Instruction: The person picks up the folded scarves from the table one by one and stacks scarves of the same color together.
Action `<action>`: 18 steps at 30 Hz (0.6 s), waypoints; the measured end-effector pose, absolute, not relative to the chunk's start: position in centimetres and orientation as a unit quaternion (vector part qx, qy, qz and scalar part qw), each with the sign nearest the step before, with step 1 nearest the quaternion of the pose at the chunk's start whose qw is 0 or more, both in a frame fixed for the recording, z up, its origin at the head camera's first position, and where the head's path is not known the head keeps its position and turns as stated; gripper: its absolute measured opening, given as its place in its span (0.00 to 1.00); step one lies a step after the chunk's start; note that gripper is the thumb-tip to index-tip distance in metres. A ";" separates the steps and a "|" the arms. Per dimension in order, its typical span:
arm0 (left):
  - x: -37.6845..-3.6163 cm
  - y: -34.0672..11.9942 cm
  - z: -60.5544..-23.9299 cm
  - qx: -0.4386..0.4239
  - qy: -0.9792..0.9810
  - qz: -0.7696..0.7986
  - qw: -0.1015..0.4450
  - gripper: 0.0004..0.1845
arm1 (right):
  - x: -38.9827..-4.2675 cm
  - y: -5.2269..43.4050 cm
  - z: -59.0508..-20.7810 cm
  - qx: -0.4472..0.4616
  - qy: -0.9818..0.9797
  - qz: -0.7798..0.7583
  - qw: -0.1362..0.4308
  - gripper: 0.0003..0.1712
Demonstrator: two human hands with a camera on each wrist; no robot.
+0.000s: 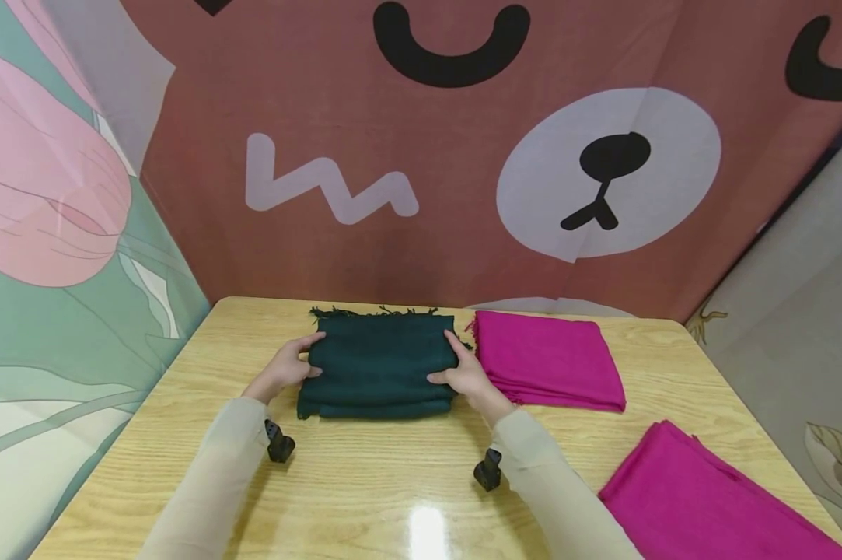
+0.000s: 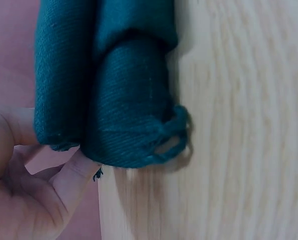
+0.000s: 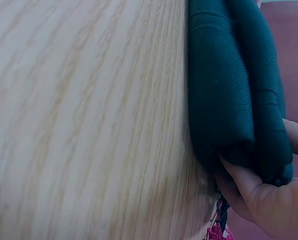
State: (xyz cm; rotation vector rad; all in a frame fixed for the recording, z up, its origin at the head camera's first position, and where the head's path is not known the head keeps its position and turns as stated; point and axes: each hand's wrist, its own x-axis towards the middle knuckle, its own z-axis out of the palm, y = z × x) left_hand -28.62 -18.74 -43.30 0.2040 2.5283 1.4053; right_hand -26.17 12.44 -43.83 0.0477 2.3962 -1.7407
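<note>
A dark green fringed scarf, folded into a rectangle, lies on the table with its fringe toward the back edge. At its left side my left hand grips the edge, with thumb and fingers spread along it. My right hand holds the opposite edge the same way. Two thick folded layers of the scarf show in the left wrist view, and a digit reaches in at their end. The right wrist view has a fingertip tucked between the layers. Other fingers are partly hidden by the cloth.
A folded magenta scarf lies just right of the green one. Another magenta cloth is at the front right, beside my right forearm. The wooden table meets a printed bear curtain at the back.
</note>
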 end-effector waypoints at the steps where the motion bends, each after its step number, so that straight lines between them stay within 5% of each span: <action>1: -28.6 -18.7 -43.3 0.068 0.866 0.480 0.118 0.37 | -26.2 12.4 -43.8 0.017 0.806 -0.585 0.089 0.52; 18: -29.7 -18.4 -43.3 0.059 0.881 0.462 0.084 0.37 | -27.0 12.1 -43.8 0.024 0.801 -0.592 0.081 0.51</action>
